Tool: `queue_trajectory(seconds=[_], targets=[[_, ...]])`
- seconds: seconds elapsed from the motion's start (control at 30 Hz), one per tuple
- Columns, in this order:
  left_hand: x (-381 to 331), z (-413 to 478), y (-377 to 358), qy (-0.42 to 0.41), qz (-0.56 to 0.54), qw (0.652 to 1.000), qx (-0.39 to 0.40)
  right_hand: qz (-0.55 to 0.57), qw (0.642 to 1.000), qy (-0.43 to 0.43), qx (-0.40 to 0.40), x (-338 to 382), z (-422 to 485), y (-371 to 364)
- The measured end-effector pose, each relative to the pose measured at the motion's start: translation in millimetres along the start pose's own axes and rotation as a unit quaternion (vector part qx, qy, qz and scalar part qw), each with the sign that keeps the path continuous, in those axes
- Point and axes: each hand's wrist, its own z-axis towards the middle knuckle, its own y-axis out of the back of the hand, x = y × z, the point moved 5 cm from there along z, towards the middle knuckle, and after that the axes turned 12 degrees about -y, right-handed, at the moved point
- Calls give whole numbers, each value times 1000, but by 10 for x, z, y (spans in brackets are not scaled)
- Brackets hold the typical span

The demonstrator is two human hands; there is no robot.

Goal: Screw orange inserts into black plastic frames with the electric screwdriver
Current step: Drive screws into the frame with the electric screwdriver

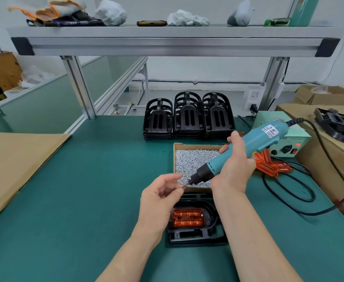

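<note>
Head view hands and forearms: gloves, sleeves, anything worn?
Left hand and right hand are bare: no gloves, no rings or watch visible. Left forearm and right forearm are bare down to the picture's edge, no sleeves in view. No bands or markings.

An orange insert (pixel 188 217) lies flat inside a black frame (pixel 195 238) near the tabletop's front edge, and the blue-green electric screwdriver (pixel 248 147) tilts above it, tip down.

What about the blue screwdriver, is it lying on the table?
No, the right hand grips the screwdriver in the air above the box of screws.
</note>
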Motion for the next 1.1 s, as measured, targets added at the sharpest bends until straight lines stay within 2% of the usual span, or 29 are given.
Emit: queue_trajectory(seconds=[0.17, 0.33, 0.47, 0.53, 0.63, 1.1], targets=[[-29, 0, 79, -17, 99, 992, 79, -23, 999, 23, 21, -6, -111, -34], [-15, -75, 340, -21, 168, 980, 103, -41, 995, 45, 78, -5, -243, -70], [95, -209, 394, 9, 274, 928, 253, -89, 984, 73, 134, -67, -362, -90], [109, -233, 346, -1, 314, 902, 295, -116, 976, 89, 160, -109, -427, -115], [120, -225, 312, -17, 349, 886, 306, -141, 964, 115, 192, -144, -512, -156], [174, -208, 359, -33, 359, 888, 284, -188, 944, 147, 226, -213, -623, -215]])
